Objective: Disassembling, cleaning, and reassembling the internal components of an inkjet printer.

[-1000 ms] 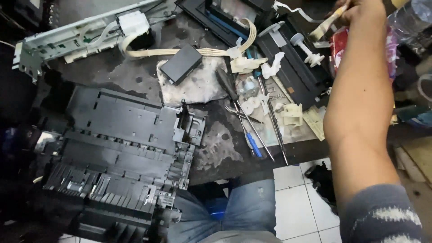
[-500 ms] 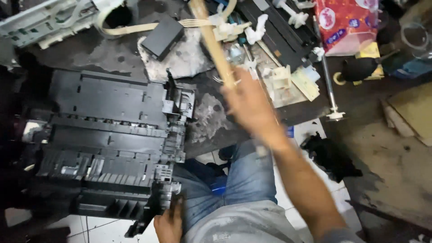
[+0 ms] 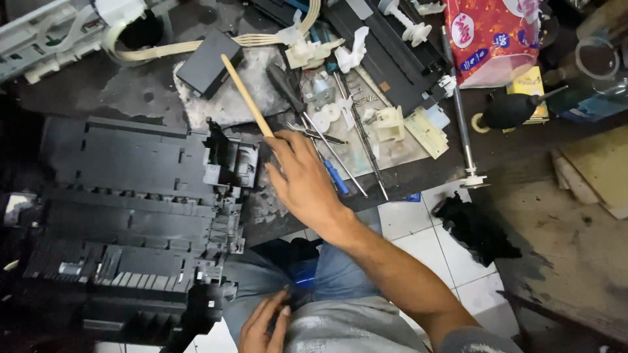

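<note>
My right hand (image 3: 306, 178) hovers over the dirty worktop and grips a thin wooden stick (image 3: 246, 95), which points up and to the left. Just left of that hand lies a big black plastic printer chassis (image 3: 131, 216), opened up and partly over my lap. My left hand (image 3: 263, 324) rests on my jeans-clad thigh at the bottom, fingers loosely apart, holding nothing. To the right of my right hand lie screwdrivers (image 3: 327, 144) and small white plastic parts (image 3: 356, 52) on a stained cloth.
A small black box (image 3: 208, 63) and a beige ribbon cable (image 3: 163, 49) sit at the back. A red patterned packet (image 3: 490, 39), a black air blower (image 3: 513, 110) and a long metal rod (image 3: 458, 111) lie to the right. White floor tiles (image 3: 418, 229) show below.
My right arm came down from the far right of the bench with the stick and now hovers beside the chassis. The view has tilted down, so my left hand shows on my thigh.
</note>
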